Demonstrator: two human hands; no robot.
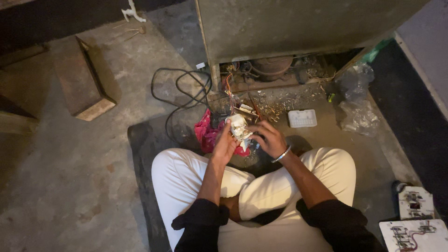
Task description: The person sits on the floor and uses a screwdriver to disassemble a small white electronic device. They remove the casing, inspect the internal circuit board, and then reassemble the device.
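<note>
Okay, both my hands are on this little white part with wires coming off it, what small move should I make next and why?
Probably steady the white part with your left hand and let the right hand work at it gently. Thin wires run from it back toward the open base of the appliance, so pulling it away could strain them.

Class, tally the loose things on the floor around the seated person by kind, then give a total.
White boards: 2
White tray: 1
Pink cloth: 1
Black cable: 1
Brick: 1
Clear bags: 1 heap
Total: 7
</note>
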